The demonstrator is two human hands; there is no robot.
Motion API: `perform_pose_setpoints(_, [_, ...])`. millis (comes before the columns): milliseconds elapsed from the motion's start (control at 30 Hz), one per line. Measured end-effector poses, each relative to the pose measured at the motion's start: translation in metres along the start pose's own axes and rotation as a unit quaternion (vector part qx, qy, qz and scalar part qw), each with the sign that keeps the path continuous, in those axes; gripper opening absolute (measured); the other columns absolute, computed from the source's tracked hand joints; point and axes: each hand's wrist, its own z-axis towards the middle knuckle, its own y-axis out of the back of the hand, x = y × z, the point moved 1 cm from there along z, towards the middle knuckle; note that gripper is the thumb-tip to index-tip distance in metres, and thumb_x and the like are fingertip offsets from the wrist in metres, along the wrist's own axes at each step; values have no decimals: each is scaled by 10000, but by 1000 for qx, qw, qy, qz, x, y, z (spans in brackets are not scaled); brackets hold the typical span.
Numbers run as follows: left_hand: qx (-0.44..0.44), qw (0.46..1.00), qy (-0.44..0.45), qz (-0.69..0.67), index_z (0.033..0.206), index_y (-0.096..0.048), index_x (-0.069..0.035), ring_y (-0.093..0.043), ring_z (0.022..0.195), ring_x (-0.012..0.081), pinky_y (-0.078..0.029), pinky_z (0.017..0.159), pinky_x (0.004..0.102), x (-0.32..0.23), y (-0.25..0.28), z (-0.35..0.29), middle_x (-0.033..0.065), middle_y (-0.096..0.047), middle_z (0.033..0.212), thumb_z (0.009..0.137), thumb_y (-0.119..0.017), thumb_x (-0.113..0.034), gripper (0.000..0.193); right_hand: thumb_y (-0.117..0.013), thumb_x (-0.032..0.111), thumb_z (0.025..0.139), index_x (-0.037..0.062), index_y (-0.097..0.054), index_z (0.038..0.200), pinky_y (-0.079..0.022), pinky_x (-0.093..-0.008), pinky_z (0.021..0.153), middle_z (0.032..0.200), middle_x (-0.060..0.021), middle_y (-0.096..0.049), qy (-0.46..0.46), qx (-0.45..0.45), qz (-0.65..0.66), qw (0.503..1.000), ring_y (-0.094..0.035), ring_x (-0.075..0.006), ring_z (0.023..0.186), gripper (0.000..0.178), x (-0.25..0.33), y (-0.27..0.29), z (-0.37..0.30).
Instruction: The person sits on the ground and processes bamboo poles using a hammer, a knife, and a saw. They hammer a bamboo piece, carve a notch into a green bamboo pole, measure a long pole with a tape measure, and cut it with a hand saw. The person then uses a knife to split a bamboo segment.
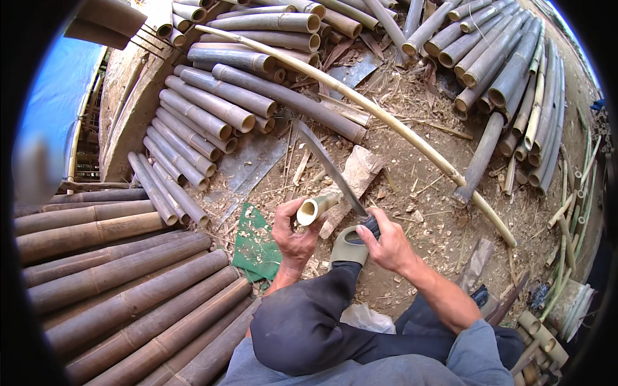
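In front of my knees, my left hand (297,237) grips a short, pale bamboo tube (327,204), its hollow cut end facing me. My right hand (391,244) is wrapped round the dark handle of a long machete (331,168). The blade points up and away to the left, passing just right of the tube; I cannot tell whether they touch. Beyond them lies a rough wooden block (362,172) on the ground, partly behind the blade. My olive shoe (349,248) is below the tube, close to the machete's handle.
Cut bamboo poles are stacked at left (129,283), far left (199,106) and far right (502,58). A long, thin bamboo pole (386,119) slants across the ground. Chips cover the dirt (412,219). A green sheet (254,241) lies beside my left wrist.
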Motion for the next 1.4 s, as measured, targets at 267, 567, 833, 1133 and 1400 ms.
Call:
perform_pose_setpoints(267, [1,999,-29,-14,1155,-576,5,-631,999,185,-529,871,306,-2,-6,-4,113,-615,1097,788,-840,-134,473,-607,335,962,-10,-516,1181,-536,-410,637,764,-224,-663,-127,29,-89,987,-711,-361,747,419,-61,-18,-2])
perform_pose_setpoints(567, [-12,998,-45,36,1131,-594,-5,-636,991,193,-524,855,314,0,-2,3,123,-644,1075,794,-833,-151,439,-588,312,976,4,-482,1197,-542,-387,607,741,-194,-660,74,-81,72,991,-681,-303,653,393,-10,-16,-8])
perform_pose_setpoints(833, [-42,996,-56,63,1105,-609,-21,-645,972,234,-512,866,345,2,4,6,125,-660,1037,767,-848,-155,436,-642,257,954,-9,-496,1116,-502,-383,559,696,-148,-635,75,-91,43,992,-664,-289,604,343,54,5,11])
perform_pose_setpoints(1133, [-26,994,-71,74,1099,-608,-23,-637,973,258,-500,873,362,-5,-10,9,135,-648,1045,781,-835,-153,412,-626,348,935,-17,-527,1079,-537,-473,637,777,-255,-665,-88,9,-74,993,-687,-433,745,404,-34,-21,0])
perform_pose_setpoints(1400, [-29,992,-90,89,1075,-629,-57,-614,994,282,-446,900,399,-17,-13,13,101,-668,1044,753,-853,-254,439,-652,276,922,-10,-513,1100,-548,-424,631,721,-201,-640,39,-94,-119,988,-677,-351,657,365,-52,-21,12])
